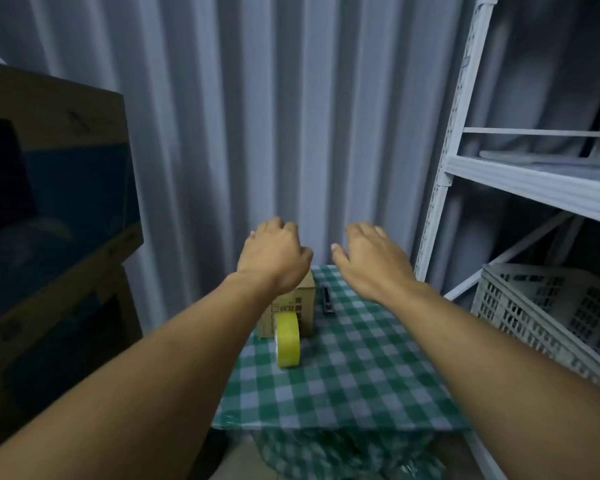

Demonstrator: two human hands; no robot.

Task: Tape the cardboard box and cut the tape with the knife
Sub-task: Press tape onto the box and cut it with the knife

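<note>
A small cardboard box [297, 311] stands on a table with a green checked cloth [354, 368]. A yellow roll of tape [287, 340] stands on edge against the box's near side. A black knife [328, 300] lies on the cloth just right of the box. My left hand [274, 258] hovers above the box, palm down, fingers curled loosely, and hides the box's top. My right hand [368, 261] hovers over the far right of the table, palm down, fingers apart. Neither hand holds anything.
A white metal shelf rack [499, 178] stands at the right with a grey plastic crate [551, 313] on its lower level. Large stacked cardboard boxes [56, 202] fill the left. A corrugated wall [274, 116] is behind the table.
</note>
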